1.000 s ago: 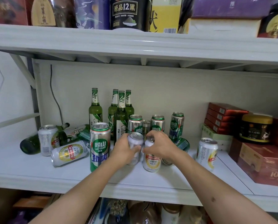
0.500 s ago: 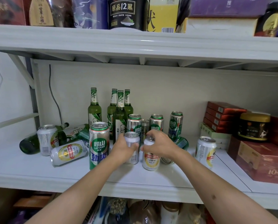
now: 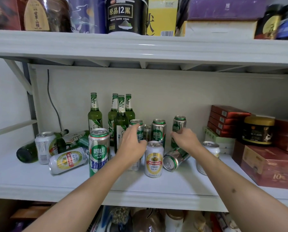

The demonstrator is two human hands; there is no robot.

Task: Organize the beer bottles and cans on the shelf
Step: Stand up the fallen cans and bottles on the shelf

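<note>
Shelf: white shelf board [image 3: 39,180], beer spread across its middle.
Far left: dark green glass bottle [image 3: 27,152] lying down; short silver can [image 3: 43,147] upright; white-and-gold can [image 3: 67,160] on its side.
Front left: tall green-and-silver can [image 3: 99,151] upright.
Back: four green glass bottles [image 3: 95,113] upright.
Left hand [image 3: 131,144]: fingers curled against a tall green can [image 3: 138,126]; grip unclear.
Centre front: white-and-gold short can [image 3: 154,159] upright, untouched.
Right hand [image 3: 184,138]: fingers wrapped on rear tall green can [image 3: 178,124].
</note>
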